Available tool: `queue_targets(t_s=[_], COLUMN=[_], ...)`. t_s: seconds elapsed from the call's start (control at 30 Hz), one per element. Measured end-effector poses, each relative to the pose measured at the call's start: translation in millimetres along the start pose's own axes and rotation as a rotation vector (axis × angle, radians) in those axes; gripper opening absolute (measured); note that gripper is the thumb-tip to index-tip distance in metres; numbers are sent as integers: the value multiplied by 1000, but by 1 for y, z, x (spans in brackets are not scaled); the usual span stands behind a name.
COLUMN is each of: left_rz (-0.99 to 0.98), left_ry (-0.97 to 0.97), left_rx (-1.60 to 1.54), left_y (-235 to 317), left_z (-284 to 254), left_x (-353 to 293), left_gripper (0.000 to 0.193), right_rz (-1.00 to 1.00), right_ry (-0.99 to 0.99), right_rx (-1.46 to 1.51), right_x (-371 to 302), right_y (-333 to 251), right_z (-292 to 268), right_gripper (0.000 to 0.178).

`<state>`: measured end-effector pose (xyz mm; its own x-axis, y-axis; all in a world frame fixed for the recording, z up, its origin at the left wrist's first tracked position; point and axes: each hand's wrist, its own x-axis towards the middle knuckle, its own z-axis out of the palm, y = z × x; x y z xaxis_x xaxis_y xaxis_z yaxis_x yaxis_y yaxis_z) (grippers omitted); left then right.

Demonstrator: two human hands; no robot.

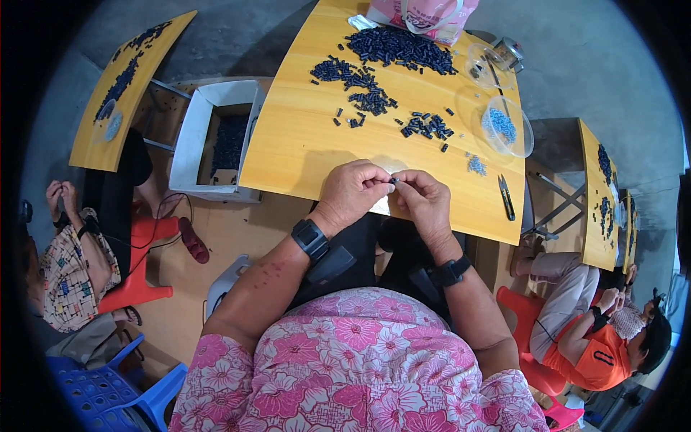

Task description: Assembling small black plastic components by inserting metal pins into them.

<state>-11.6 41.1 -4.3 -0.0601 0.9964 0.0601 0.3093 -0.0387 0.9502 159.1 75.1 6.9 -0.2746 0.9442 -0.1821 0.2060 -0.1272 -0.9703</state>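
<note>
Over the table's near edge, my left hand (353,190) and my right hand (426,200) meet fingertip to fingertip. Between them is a small black cylindrical part (394,180), pinched from both sides and mostly covered by the fingers. Beyond my hands lies a small group of similar black parts (427,126) on the yellow table (288,144). A little pile of tiny light-blue and grey pieces (476,165) sits to the right of my right hand. Black thread snips (507,197) rest near the right corner.
A larger heap of black parts (399,50) spreads at the back, before a pink bag (432,16). A clear tub of light-blue pieces (504,127) and a glass jar (509,52) stand right. A white box (209,137) is on the floor left. People sit at tables either side.
</note>
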Motion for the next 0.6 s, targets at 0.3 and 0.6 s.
queue_targets(t_s=[0.3,0.6], left_rz=[5,-2], left_ry=[1,-11], left_rx=[51,51], left_y=[4,2], left_z=[0,0], left_x=[0,0], left_gripper=[12,12], right_rz=[44,21], right_ry=[-70,-101], right_rx=[309,290], right_x=[6,8], right_y=[-2,-1], right_z=[-8,-10], right_gripper=[4,4])
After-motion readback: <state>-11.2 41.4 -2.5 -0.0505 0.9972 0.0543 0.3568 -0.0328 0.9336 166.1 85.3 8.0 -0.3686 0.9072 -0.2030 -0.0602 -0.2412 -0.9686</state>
